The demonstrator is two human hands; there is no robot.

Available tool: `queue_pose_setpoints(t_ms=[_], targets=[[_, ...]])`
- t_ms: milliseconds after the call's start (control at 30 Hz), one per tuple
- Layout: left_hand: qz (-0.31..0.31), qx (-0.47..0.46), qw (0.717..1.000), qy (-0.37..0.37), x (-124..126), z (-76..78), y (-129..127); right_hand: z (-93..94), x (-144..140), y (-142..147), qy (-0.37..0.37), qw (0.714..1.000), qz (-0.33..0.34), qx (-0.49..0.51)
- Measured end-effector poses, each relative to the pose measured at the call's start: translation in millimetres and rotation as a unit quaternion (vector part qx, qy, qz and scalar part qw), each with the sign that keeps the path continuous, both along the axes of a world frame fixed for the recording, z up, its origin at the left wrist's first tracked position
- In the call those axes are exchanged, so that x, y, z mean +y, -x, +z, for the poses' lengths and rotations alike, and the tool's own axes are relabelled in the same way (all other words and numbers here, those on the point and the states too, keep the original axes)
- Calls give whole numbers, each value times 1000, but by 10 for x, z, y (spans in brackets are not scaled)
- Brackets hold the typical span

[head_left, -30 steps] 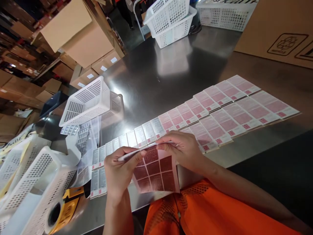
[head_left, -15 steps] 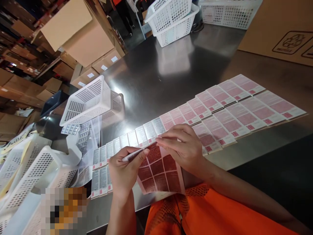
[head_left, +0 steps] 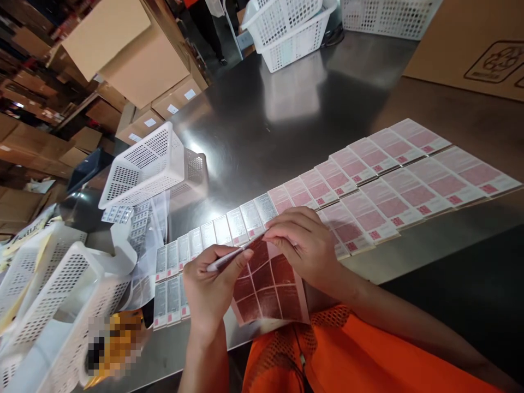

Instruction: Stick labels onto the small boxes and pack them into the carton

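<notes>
Near the front edge of the steel worktop (head_left: 286, 125), both hands work on one sheet of dark red labels (head_left: 268, 289), which hangs tilted over that edge with its lower part above the orange vest (head_left: 347, 355). The left hand (head_left: 210, 292) has a closed grip: thumb and fingers pinch the sheet's upper left margin, where the paper curls back into a pale strip, probably to keep the sheet taut and steady. The right hand (head_left: 305, 243) lies over the sheet's top right corner, its fingertips drawn narrowly together on the upper edge as if picking at one label or at the backing; whether a label is already lifted I cannot tell. Just behind the hands, two rows of flat cartons (head_left: 368, 180) run side by side along the front edge towards the right corner, faces up and touching one another, a layout that seems meant to keep every face within reach of the hands. The cartons at the left end look paler under the glare. Towards the left edge a white perforated basket (head_left: 143, 164) sits tilted, resting partly on a clear plastic bag (head_left: 147, 234) with small printed sheets, and more white baskets (head_left: 49, 284) crowd the front left corner. At the far edge stand stacked baskets (head_left: 290, 27) and a large cardboard box (head_left: 470, 49).
</notes>
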State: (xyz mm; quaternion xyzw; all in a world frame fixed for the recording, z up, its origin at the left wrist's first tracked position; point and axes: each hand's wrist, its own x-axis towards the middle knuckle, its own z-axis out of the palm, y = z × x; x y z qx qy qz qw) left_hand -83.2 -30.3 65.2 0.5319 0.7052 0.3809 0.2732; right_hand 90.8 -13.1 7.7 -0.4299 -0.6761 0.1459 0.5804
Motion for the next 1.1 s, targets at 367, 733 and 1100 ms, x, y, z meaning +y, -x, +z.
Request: queue_pose_setpoints(t_ms=[367, 733, 1100], targets=[[26, -34, 998, -39, 44, -42, -18, -28, -13, 65, -14, 1000, -22, 7], [-2, -84, 996, -41, 58, -101, 63, -82, -32, 102, -68, 996, -59, 17], [-14, -263, 963, 48, 320, -174, 422, -201, -197, 69, -152, 965, 25, -214]])
